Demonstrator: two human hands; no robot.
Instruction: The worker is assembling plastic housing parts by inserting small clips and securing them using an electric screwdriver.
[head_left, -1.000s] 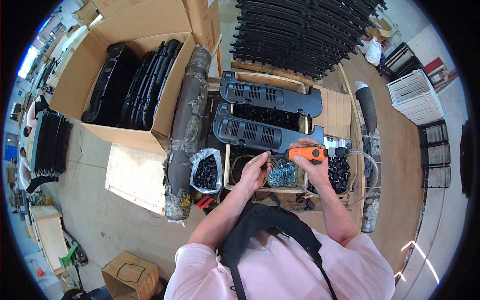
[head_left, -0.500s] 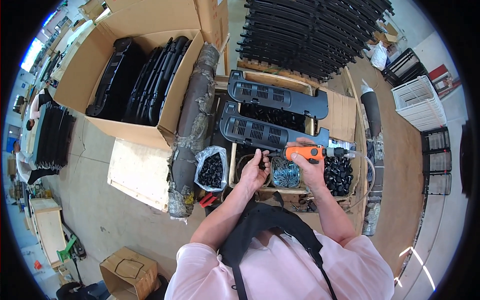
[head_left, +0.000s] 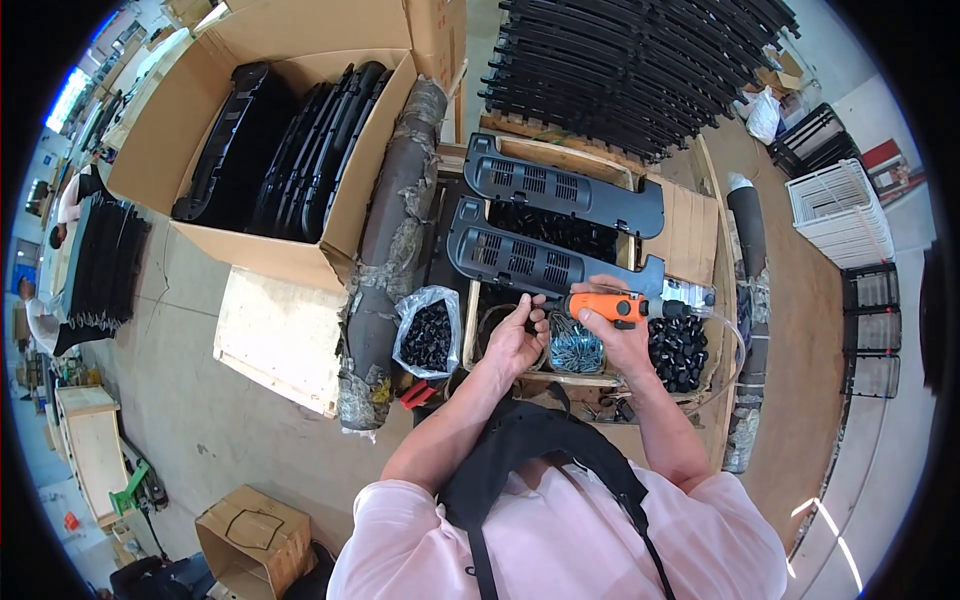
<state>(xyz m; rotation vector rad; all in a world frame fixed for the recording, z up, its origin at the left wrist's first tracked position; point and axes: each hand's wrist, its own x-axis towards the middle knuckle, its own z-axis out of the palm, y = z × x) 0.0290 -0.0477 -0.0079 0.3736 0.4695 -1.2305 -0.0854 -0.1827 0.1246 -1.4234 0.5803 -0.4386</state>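
Orange power tool (head_left: 606,307) fills the right hand (head_left: 622,343), curled around it.

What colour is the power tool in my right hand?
Orange, with black parts: the power tool in your right hand shows best in the head view.

Both forearms (head_left: 455,425) reach forward, right grip (head_left: 622,342) curled tight, left grip (head_left: 515,342) seemingly half-curled, its fingertips unclear.

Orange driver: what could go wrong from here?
The left hand seems close to the front end of the orange driver, so a slip might nick its fingers. The clear hose curves beside the small black parts and could snag.
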